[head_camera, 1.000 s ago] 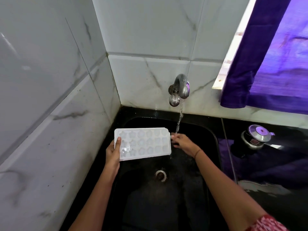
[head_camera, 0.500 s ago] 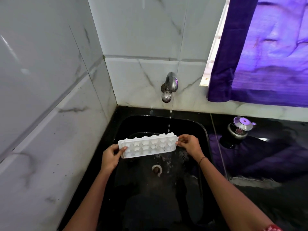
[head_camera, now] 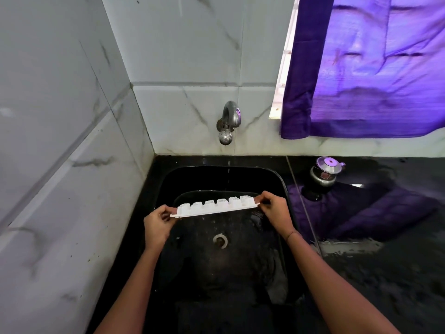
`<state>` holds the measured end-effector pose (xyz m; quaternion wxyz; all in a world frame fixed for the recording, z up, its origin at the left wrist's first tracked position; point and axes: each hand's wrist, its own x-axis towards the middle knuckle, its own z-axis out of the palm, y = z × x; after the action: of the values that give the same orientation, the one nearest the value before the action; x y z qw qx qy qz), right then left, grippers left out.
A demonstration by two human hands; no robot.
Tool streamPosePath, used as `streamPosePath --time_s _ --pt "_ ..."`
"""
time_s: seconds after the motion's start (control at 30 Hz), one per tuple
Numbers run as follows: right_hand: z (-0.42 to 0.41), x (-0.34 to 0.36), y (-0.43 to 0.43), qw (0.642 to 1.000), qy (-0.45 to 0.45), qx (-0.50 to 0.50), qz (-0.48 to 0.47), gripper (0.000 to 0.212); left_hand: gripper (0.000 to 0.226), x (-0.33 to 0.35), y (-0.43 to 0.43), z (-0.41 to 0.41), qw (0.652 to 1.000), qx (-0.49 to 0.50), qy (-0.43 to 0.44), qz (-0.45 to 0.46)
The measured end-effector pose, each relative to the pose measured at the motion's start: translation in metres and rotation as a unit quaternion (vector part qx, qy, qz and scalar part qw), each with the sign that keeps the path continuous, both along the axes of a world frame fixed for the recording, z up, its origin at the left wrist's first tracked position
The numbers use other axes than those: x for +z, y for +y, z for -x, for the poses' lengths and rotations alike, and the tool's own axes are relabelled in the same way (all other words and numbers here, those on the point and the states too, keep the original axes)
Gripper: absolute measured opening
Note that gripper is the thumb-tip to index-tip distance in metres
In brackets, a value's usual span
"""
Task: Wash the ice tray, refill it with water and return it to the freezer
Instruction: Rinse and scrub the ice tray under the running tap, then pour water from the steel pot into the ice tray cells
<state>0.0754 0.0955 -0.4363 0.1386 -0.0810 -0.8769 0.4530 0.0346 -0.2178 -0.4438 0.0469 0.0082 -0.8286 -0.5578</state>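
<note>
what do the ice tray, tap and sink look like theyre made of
Ice tray: probably plastic; white, matte, with thin moulded cups.
Tap: metal, polished; it shines and mirrors the purple light.
Sink: black and glossy where wet; stone or composite, the look leaves it open.

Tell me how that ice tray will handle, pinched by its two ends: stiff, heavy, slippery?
Probably fairly stiff: the ice tray spans straight between left hand and right hand without sagging. Likely light, since fingertip pinches carry it. Possibly slippery: the tap trickles right by it.
</note>
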Motion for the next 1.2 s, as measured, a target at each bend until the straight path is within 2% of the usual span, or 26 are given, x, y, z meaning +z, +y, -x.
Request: streamPosePath --time_s 0.17,0.3,0.43,0.57,0.87,1.2 --pt "-0.008 -0.005 0.006 0.998 -0.015 -0.043 0.046 0.026 0.03 -0.007 0.007 0.01 0.997 0.04 -0.015 -0.06" --pt "-0.015 -0.006 0.017 0.99 -0.025 -0.081 0.116 0.021 0.03 -0.01 0.026 0.01 0.994 0.078 -0.052 -0.054" --pt "-0.025 -0.008 0.031 0.955 -0.05 -0.129 0.263 0.022 0.023 -0.013 0.05 0.008 0.988 0.091 -0.098 -0.08" --pt "-0.041 -0.012 0.061 0.925 -0.065 -0.188 0.324 0.021 0.012 -0.023 0.086 0.004 0.977 0.066 -0.159 -0.128" --pt "-0.084 -0.029 0.185 0.914 -0.105 -0.264 0.289 0.015 0.02 -0.039 0.209 -0.035 0.963 0.029 -0.223 -0.151" --pt "-0.107 -0.041 0.304 0.926 -0.146 -0.29 0.194 0.016 0.019 -0.046 0.335 -0.068 0.963 0.036 -0.232 -0.131"
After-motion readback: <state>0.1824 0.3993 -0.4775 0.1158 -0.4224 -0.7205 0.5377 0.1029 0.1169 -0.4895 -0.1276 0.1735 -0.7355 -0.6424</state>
